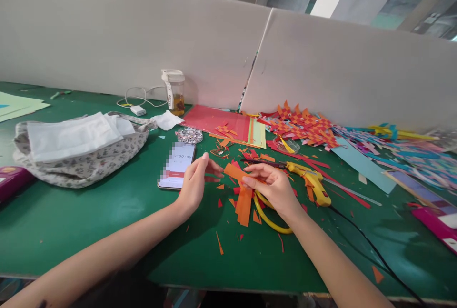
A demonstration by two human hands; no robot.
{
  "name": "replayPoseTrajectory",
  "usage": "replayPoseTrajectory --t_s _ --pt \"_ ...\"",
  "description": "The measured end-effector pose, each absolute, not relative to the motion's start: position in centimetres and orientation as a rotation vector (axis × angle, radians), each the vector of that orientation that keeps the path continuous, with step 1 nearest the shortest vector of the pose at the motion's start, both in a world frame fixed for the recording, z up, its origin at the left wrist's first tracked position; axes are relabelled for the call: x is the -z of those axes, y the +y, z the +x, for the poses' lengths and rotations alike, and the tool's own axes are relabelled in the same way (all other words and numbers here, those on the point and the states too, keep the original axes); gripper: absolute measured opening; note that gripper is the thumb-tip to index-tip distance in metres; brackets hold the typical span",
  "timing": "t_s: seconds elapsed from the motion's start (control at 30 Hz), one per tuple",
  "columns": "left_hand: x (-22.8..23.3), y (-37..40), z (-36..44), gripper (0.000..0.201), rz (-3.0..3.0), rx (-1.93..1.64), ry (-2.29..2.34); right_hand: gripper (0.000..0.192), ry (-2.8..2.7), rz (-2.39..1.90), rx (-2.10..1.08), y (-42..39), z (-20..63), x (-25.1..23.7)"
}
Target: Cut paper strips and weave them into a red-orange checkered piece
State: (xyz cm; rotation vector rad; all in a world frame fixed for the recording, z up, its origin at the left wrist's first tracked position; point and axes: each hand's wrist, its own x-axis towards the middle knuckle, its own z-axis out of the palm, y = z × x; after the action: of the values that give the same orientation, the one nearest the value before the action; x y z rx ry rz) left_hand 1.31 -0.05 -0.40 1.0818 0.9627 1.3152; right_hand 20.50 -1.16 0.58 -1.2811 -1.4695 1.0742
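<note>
Head view. Near the middle of the table (82, 213): orange strip (233, 171), pinched between thumb and fingers of the right hand (276, 186). At nine o'clock from the strip: left hand (193, 185), fingers loosely curved and parted, nothing visible in its grasp. At six o'clock: loose orange strips (244, 208). At three o'clock, past the right hand: yellow glue gun (312, 183), unheld. Step in hand, as judged: positioning a single strip. Required next, as judged: light left-hand support at the free end, without creasing.
</note>
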Motion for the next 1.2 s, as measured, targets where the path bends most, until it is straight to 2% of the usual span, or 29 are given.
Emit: replayPoseTrajectory --t_s 0.2,0.63,0.87,1.03,1.2 --pt "0.2 -0.4 1.5 0.024 1.047 -1.301 0.899 0.033 -1.336 -1.258 -1.165 -1.1 20.3 -1.0" --pt "1.0 -0.1 1.8 0.036 1.169 -1.224 0.856 0.034 -1.331 -1.264 -1.162 -1.2 20.1 -0.8" --pt "0.7 -0.4 1.8 0.031 1.113 -1.285 0.811 0.031 -1.536 -1.288 -1.258 -1.9 19.0 -0.5" --pt "0.5 -0.6 2.2 0.026 1.110 -1.104 0.722 0.028 -1.544 -1.267 -1.279 -2.3 18.1 -0.2" --pt "0.4 -0.4 2.1 0.030 1.108 -1.170 0.869 0.031 -1.587 -1.308 -1.162 -1.9 19.2 -1.1"
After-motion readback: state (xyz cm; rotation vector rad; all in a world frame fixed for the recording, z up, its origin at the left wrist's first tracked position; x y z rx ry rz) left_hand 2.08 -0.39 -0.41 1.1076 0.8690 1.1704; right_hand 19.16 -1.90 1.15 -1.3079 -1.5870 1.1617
